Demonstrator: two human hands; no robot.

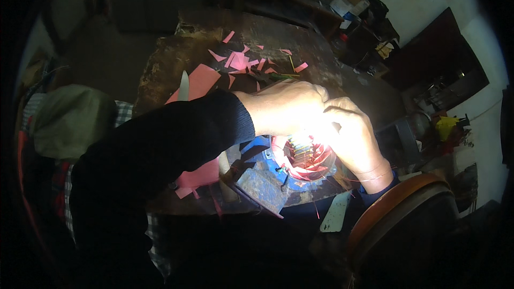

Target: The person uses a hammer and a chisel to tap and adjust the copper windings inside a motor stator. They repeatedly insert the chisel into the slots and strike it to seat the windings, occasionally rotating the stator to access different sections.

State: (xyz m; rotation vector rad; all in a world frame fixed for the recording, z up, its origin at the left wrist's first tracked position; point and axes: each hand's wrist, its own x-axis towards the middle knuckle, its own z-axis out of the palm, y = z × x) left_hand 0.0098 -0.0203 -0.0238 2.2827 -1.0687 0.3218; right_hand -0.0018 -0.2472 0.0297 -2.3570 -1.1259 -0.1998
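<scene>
A blue electric motor housing (316, 185) rests on the near part of a dark worn table. Inside its round opening are pink insulating paper pieces (321, 166) and thin copper-coloured wire (301, 152). Over the far rim of the housing, my left hand (292, 106) is closed, with its fingertips close to those of my right hand. My right hand (356, 136) bends down at the housing's right side, fingers pinched together. Strong glare washes out the fingertips, so whatever they grip is hidden. A fine strand of wire (373, 170) crosses my right wrist.
Pink paper scraps (238, 61) and a larger pink sheet (204, 79) lie on the table (160, 67) beyond my left arm, beside a pale blade (183, 86). An orange-rimmed round object (399, 198) stands near at right. A grey-green padded shape (72, 120) is at left.
</scene>
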